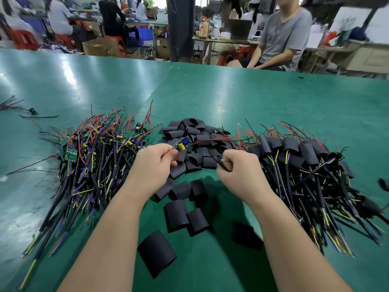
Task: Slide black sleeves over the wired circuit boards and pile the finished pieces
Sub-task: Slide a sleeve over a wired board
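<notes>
My left hand [154, 163] pinches a small circuit board [182, 143] with yellow and blue parts; its red and black wires trail off to the right. My right hand [237, 167] is curled round a thin black cable [221, 164] just right of the board. Loose black sleeves [190, 131] are heaped behind my hands, and more sleeves [176, 213] lie flat between my forearms. Bare wired boards [92, 148] are piled at the left. Sleeved pieces [299, 152] are piled at the right.
The green table [252, 95] stretches far behind the piles. A few stray wires [12, 105] lie at the far left edge. A seated person [280, 36] is across the table, and other people work at benches in the background.
</notes>
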`<state>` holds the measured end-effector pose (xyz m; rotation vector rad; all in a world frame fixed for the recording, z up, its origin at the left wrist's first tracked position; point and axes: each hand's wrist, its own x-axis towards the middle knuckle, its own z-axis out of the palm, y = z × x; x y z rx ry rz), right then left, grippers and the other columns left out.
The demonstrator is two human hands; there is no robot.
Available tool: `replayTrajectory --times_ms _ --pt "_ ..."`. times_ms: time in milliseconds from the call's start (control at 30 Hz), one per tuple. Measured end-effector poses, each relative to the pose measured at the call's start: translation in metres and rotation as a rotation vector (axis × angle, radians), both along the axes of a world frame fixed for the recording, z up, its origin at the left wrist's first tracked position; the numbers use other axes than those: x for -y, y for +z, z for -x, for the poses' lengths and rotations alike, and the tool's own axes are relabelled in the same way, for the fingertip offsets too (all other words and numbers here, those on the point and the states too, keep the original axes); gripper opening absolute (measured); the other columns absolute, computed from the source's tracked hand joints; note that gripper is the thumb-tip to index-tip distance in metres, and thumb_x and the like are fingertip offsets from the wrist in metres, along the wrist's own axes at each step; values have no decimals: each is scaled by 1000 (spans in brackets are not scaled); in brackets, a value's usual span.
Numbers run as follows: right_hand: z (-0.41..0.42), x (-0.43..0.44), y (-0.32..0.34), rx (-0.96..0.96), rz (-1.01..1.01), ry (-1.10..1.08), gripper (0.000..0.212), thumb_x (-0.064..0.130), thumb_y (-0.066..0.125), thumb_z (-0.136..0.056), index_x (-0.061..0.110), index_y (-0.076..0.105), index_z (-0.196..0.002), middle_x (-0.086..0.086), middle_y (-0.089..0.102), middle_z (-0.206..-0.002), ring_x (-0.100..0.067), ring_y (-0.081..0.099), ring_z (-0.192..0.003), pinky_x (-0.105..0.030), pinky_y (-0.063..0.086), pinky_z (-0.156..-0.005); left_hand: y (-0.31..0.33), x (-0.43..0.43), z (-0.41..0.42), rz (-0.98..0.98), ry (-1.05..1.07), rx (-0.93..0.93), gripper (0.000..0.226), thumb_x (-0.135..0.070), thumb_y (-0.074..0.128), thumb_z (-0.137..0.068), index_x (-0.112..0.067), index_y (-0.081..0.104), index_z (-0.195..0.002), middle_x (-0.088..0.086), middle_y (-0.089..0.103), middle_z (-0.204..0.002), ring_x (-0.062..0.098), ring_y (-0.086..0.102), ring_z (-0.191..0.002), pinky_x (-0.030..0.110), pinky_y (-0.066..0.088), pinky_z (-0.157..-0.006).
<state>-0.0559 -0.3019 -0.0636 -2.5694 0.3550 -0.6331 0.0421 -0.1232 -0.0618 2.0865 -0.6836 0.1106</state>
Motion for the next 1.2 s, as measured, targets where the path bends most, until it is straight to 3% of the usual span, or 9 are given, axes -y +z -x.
replayTrajectory --times_ms 100,233,333,400,533,633,733,933,1200 --pt "2 6 3 111 -305 -55 50 9 67 -74 19 22 -53 5 20 -50 -15 20 -53 -33 20 -51 2 -2 -1 46 15 0 23 -13 52 -97 -13 70 -84 -11 63 -68 -14 50 -48 3 34 -49" --pt "7 14 12 279 -1018 17 48 5 68 -79 17 30 -52 -1 22 -54 -14 18 -46 -21 20 -43 3 -4 -2 62 1 5 23 -14 52 -97 -17 69 -82 -13 63 -66 -13 55 -58 3 36 -53" --pt "9 17 15 313 -1181 50 26 6 68 -80 3 47 -66 -7 34 -62 -11 32 -48 -21 32 -45 3 -3 0 70 -27 11 22 -13 53 -96 -15 69 -82 -12 62 -66 -13 53 -53 2 35 -51" --pt "9 18 17 384 -1257 75 30 9 73 -74 14 44 -67 -1 46 -60 -8 45 -51 -23 38 -52 3 -3 0 61 -31 15 22 -14 53 -97 -16 69 -81 -10 63 -66 -13 53 -56 2 35 -53" --pt "10 23 26 621 -1596 122 37 17 69 -64 19 56 -99 -1 70 -80 -12 65 -68 -22 54 -63 4 -4 0 71 -38 15 23 -13 52 -97 -16 69 -81 -9 62 -66 -11 52 -56 3 35 -53" --pt "12 28 30 749 -1680 98 26 25 66 -66 16 60 -90 5 72 -75 -7 68 -68 -18 55 -65 4 -5 2 85 -50 24 23 -13 52 -97 -14 69 -81 -7 62 -66 -12 49 -48 4 34 -48" --pt "15 29 29 793 -1730 62 28 29 67 -64 17 61 -89 7 72 -74 -4 68 -67 -16 54 -65 5 -4 2 105 -62 26 23 -12 53 -97 -13 69 -81 -5 62 -65 -10 47 -43 4 33 -45" --pt "16 27 30 791 -1751 108 31 30 68 -63 20 63 -92 10 72 -76 -1 68 -69 -13 53 -65 4 -3 2 114 -76 19 23 -12 53 -96 -14 70 -80 -4 63 -65 -7 47 -43 6 33 -46" --pt "23 26 33 682 -1612 313 37 27 62 -72 17 62 -108 3 74 -90 -7 70 -80 -16 52 -63 2 -3 0 107 -82 12 31 -16 54 -97 -31 65 -72 -5 64 -65 -1 46 -47 13 36 -49"
